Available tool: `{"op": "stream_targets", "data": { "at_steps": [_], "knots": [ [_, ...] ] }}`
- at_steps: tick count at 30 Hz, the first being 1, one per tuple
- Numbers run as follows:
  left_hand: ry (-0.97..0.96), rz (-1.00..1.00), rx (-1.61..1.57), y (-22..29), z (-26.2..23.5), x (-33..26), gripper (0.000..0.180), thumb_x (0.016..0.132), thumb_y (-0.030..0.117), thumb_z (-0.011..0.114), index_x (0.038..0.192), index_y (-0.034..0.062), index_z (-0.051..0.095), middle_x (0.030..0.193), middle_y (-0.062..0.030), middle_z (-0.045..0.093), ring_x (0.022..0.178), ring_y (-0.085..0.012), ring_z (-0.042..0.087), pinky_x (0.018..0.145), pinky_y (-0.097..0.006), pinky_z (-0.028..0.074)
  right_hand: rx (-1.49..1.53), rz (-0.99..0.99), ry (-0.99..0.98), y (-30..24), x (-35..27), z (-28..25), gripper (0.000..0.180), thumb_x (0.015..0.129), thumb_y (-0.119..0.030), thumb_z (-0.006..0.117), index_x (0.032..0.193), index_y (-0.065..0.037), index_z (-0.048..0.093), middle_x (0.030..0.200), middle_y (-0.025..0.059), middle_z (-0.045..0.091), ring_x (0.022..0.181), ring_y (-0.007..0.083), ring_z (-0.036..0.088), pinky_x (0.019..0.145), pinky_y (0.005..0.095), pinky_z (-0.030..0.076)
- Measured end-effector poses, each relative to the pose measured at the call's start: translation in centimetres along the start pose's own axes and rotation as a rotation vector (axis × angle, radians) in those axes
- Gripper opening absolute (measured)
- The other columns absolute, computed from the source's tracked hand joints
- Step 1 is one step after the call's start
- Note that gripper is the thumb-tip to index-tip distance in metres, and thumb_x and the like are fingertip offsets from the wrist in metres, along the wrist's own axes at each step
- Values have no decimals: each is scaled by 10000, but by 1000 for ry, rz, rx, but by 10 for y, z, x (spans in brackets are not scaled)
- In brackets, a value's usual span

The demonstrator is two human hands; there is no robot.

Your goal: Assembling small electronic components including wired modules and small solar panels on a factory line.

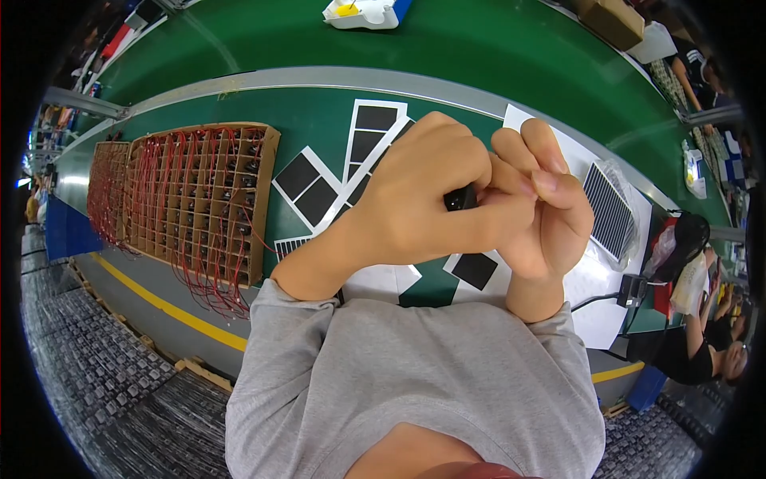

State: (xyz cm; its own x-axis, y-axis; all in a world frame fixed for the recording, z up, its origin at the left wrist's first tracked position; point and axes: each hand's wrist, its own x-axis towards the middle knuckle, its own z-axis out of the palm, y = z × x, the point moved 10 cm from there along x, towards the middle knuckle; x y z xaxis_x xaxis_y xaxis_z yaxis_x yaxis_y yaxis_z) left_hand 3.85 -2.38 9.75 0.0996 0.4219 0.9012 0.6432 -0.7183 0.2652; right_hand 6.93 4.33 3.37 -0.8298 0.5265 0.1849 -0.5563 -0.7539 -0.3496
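Note:
Both my hands are raised close together over the green bench. My left hand (pixel 427 195) is closed around a small glossy black part (pixel 459 199), which shows only between its thumb and curled fingers; the rest is hidden. Touching its fingertips from the right is my right hand (pixel 554 207), its fingers bent and thumb pressed in. Whatever lies between those right fingertips is too small or too covered to make out. Beneath the hands lie white sheets with black rectangles (pixel 307 188), partly hidden by my left hand and forearm.
To the left, a cardboard divider box (pixel 271 160) holds dark parts with red wires hanging over its front edge. At right lie a black striped panel (pixel 610 211) in clear plastic and a black adapter (pixel 632 290) with a cable. Another person (pixel 690 351) sits at far right.

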Motion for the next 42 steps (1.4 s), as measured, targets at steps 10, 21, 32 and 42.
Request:
{"op": "stream_targets", "data": {
  "at_steps": [10,21,32,42],
  "knots": [
    [63,72,-62,3,1,-5,240,517,-30,645,736,49,588,684,-53,462,543,-182,410,496,-297,338,59,36,-59,1,0,6,175,732,34,404,726,-121,322,693,9,352,698,148,360,628,264,330],
    [62,79,-76,3,-2,-9,231,547,-65,640,744,37,577,716,-74,472,585,-213,419,511,-316,348,46,1,-72,0,-1,7,191,725,47,409,737,-121,319,701,13,354,706,149,366,637,264,340],
    [69,73,-73,4,-4,-5,211,517,-72,622,683,44,563,714,-71,470,583,-214,414,505,-317,338,14,-28,-91,-2,-1,11,196,733,52,409,743,-121,317,706,17,353,705,152,371,629,263,342],
    [49,76,-107,5,-3,-6,212,517,-73,611,685,44,553,722,-78,474,574,-217,411,503,-331,335,10,-35,-86,-2,-1,11,197,729,47,415,743,-123,316,705,14,353,702,150,365,626,262,333]
  ]
}}
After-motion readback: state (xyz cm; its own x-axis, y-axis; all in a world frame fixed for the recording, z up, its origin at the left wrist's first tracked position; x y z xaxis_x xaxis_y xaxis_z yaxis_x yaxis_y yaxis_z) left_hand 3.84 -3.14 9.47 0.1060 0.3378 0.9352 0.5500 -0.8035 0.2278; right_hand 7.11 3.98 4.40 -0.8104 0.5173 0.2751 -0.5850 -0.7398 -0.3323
